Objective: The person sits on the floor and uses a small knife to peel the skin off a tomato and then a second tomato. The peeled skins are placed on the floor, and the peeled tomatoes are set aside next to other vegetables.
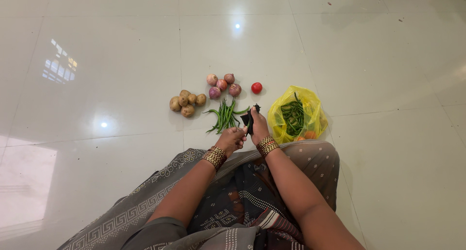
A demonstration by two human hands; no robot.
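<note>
I sit on the floor with both hands in front of my knees. My right hand [258,127] grips a small black object [249,118], its shape unclear. My left hand [231,139] is curled beside it, fingers closed; whether it pinches a chilli I cannot tell. Just beyond the hands lies a pile of green chillies [224,115] on the tiles. Gold bangles ring both wrists.
Several potatoes [187,103] lie left of the chillies, several red onions [223,84] behind them, one red tomato [256,88] to the right. A yellow plastic bag [297,115] with more green chillies sits by my right knee. Glossy white floor tiles surround everything.
</note>
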